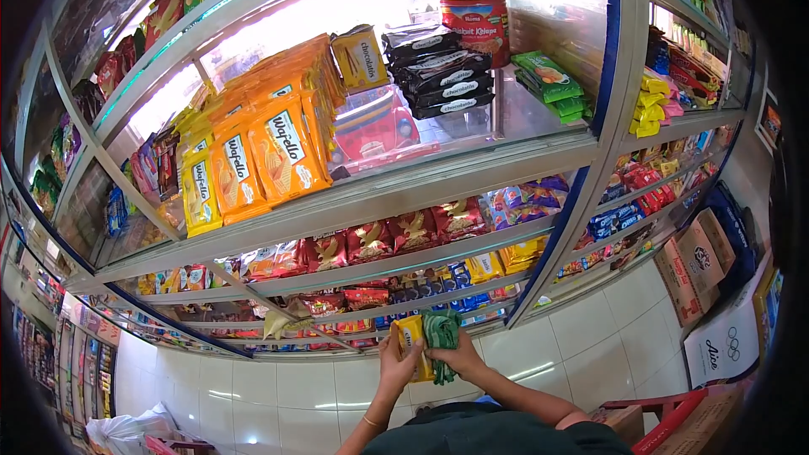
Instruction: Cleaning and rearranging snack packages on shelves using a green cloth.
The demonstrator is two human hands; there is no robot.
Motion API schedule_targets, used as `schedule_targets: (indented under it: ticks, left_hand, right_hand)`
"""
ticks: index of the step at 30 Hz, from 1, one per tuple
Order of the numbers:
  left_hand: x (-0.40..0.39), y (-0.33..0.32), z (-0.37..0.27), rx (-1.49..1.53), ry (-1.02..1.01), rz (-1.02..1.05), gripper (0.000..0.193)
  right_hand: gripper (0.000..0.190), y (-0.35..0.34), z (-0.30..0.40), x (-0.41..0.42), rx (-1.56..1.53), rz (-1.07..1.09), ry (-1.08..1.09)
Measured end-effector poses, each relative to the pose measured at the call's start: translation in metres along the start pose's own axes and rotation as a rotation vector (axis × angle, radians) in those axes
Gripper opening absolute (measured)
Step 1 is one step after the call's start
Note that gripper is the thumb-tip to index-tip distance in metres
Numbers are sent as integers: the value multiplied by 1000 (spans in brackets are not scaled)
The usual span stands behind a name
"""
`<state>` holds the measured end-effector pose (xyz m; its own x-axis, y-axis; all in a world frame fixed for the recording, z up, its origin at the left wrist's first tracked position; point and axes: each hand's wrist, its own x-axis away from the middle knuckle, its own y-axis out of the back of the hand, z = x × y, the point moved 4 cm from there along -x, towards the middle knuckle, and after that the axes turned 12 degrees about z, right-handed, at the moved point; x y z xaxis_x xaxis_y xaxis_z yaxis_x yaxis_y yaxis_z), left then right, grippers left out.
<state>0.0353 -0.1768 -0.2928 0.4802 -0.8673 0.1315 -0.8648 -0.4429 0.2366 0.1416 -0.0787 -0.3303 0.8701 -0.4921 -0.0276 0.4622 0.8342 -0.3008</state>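
Note:
My left hand (399, 363) grips a yellow Chocolatos packet (412, 341), thumb across its front. In my right hand (466, 355) is a bunched green patterned cloth (442, 330), held against the packet's right edge. Both hands are in front of my body, before the lower shelves of a glass display case. On the upper glass shelf stand orange Wafello packets (287, 145) in rows. Behind them to the right a similar yellow Chocolatos packet (360, 58) stands upright, beside a stack of black Chocolatos packets (450, 72).
The shelf's metal front rail (404, 186) crosses above my hands. A red biscuit tin (475, 28) and green packets (551, 82) stand at the shelf's right. Cardboard boxes (695, 259) line the right side. A white plastic bag (133, 430) lies at lower left on the tiled floor (253, 385).

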Motion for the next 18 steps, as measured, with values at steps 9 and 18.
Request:
schedule_targets:
  ticks: [9, 18]
  left_hand:
    - [-2, -2, 34, 1348, 148, 163, 56]
    - [5, 4, 50, 1377, 188, 247, 51]
  right_hand:
    - [44, -42, 37, 9, 756, 192, 55]
    - [51, -57, 65, 8, 1011, 437, 290]
